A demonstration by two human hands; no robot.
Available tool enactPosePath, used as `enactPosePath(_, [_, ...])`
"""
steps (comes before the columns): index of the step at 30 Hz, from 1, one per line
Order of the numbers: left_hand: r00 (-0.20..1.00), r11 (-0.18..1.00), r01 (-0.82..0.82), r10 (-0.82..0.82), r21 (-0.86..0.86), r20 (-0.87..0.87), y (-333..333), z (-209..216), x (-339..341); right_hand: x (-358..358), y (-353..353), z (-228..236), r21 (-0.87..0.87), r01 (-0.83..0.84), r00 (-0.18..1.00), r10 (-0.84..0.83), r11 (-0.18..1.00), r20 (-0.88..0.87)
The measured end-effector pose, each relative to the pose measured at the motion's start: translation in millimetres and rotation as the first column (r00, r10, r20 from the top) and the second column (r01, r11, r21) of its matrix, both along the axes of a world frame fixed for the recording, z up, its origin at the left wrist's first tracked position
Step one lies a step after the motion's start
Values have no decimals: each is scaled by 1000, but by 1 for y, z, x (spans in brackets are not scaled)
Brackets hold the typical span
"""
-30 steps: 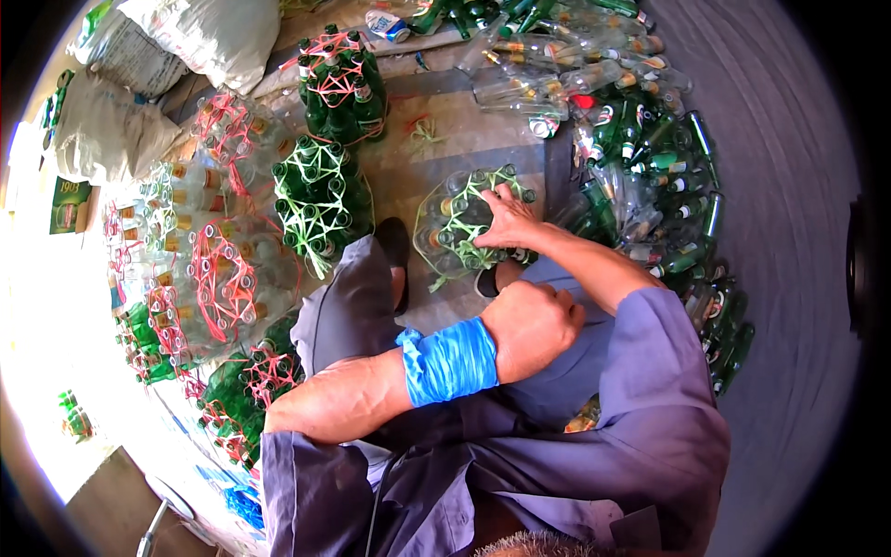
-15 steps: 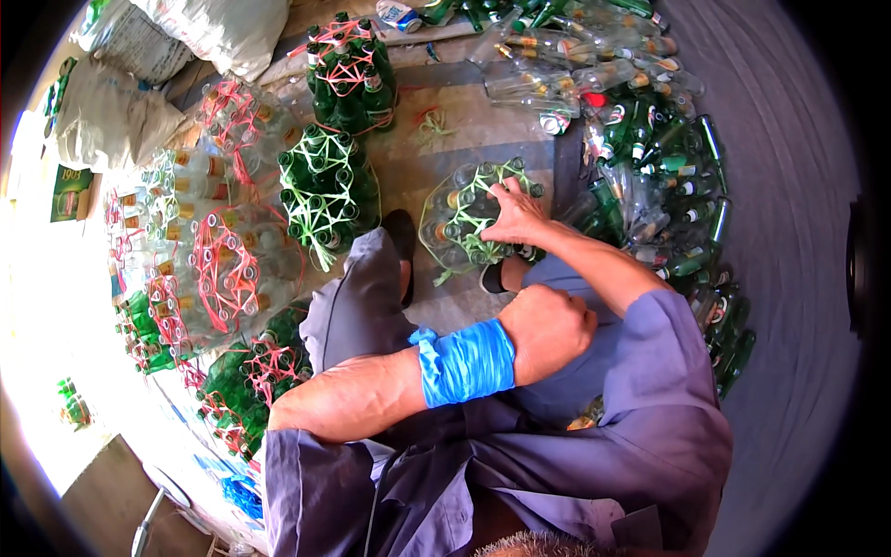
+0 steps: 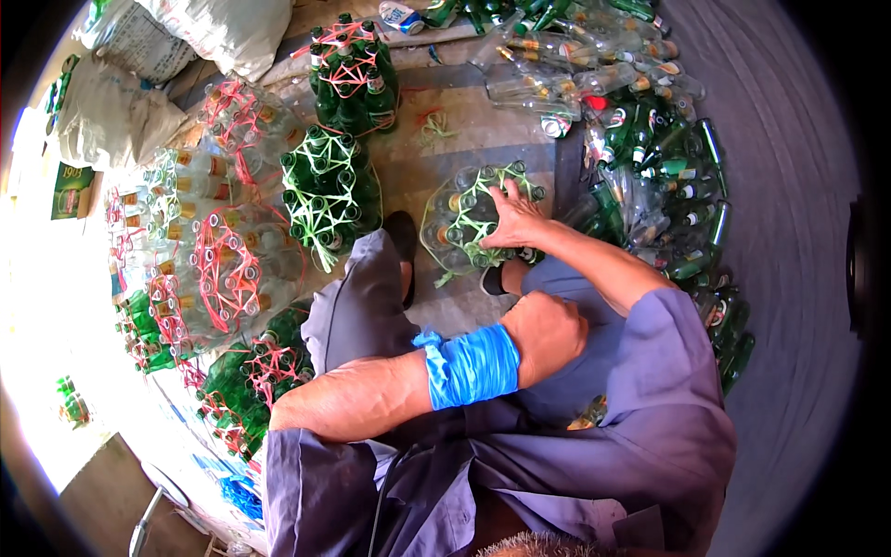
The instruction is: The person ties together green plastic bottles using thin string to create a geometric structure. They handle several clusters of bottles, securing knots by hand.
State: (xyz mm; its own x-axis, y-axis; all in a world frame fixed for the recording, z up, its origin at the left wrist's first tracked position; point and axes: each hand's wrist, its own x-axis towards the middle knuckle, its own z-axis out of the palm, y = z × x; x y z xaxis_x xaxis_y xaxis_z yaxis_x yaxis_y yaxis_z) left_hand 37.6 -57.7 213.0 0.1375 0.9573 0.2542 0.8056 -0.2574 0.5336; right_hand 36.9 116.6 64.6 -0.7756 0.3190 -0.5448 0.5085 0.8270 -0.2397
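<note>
A round bundle of clear bottles (image 3: 455, 218), laced together with green string (image 3: 483, 209), stands on the floor in front of my knees. My right hand (image 3: 515, 221) lies on the bundle's right side, with its fingers hooked into the string over the bottle tops. My left hand (image 3: 549, 336) is a closed fist resting against my right thigh; it holds nothing I can see. A blue wrap (image 3: 469, 367) circles my left wrist.
A tied bundle of green bottles (image 3: 329, 195) stands just left of my shoe (image 3: 404, 241), and another (image 3: 353, 74) farther back. Clear bundles with pink string (image 3: 223, 269) crowd the left. Loose green and clear bottles (image 3: 650, 158) lie piled at right. White sacks (image 3: 213, 28) are top left.
My right hand has shifted slightly over the top of the clear bundle, working at the green string. My left fist has stayed on my thigh.
</note>
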Motion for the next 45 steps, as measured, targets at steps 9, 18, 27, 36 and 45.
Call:
enactPosePath(9, [998,997,58,-57,-52,12,-8,-2,4,-16,-9,9,16,40,988,-42,999,148])
enactPosePath(18, [998,988,61,-59,-139,19,-4,-4,1,-11,-14,0,97,37,997,-44,995,67])
enactPosePath(27, [997,989,81,-78,-123,25,6,-10,15,-20,-22,3,185,62,983,-92,981,156])
enactPosePath(36, [997,996,60,-56,-72,56,36,14,31,-14,-26,-7,175,11,1000,-14,985,15])
enactPosePath(45, [995,986,89,-82,-143,59,23,19,22,-13,-21,-1,171,51,998,-58,984,35])
